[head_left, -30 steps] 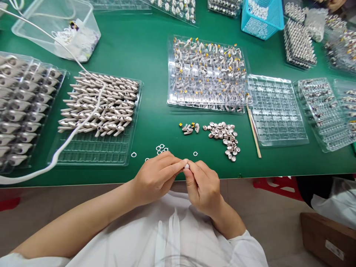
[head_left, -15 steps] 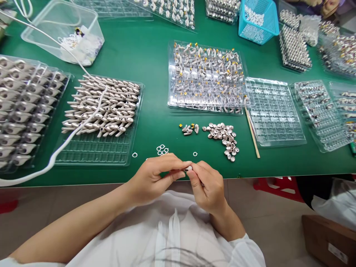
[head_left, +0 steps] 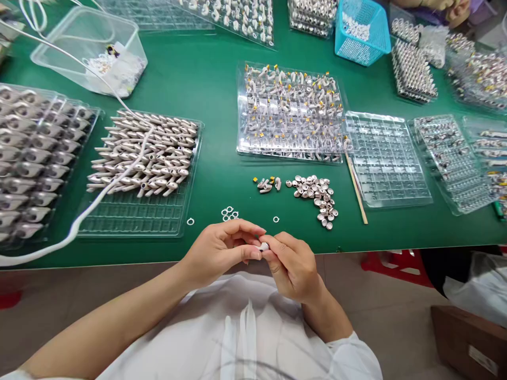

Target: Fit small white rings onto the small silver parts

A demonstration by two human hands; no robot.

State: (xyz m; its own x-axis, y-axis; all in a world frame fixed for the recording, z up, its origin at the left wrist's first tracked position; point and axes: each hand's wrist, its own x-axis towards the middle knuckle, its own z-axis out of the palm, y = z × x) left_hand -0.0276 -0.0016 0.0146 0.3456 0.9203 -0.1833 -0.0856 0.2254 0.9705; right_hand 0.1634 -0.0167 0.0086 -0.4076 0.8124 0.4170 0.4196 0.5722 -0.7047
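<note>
My left hand (head_left: 222,250) and my right hand (head_left: 291,264) meet at the near edge of the green table (head_left: 214,84), fingertips pinched together on a small white part (head_left: 263,246). Just beyond them lie a few small white rings (head_left: 229,213), with single rings (head_left: 276,219) to either side. A pile of small silver caps (head_left: 317,192) and a few white earbud-like pieces (head_left: 267,184) sit further out. A thin wooden stick (head_left: 355,189) lies right of the caps.
Clear trays surround the spot: one of long white shells (head_left: 146,153) at left, one of grey parts (head_left: 35,153) far left, one of yellow-tipped parts (head_left: 291,111) ahead, an unfilled one (head_left: 386,158) at right. A white cable (head_left: 87,206) crosses the left trays. A blue basket (head_left: 361,26) stands behind.
My hands have stayed together at the table edge. The fingers have shifted around the small white part, which now sits a little lower between the fingertips.
</note>
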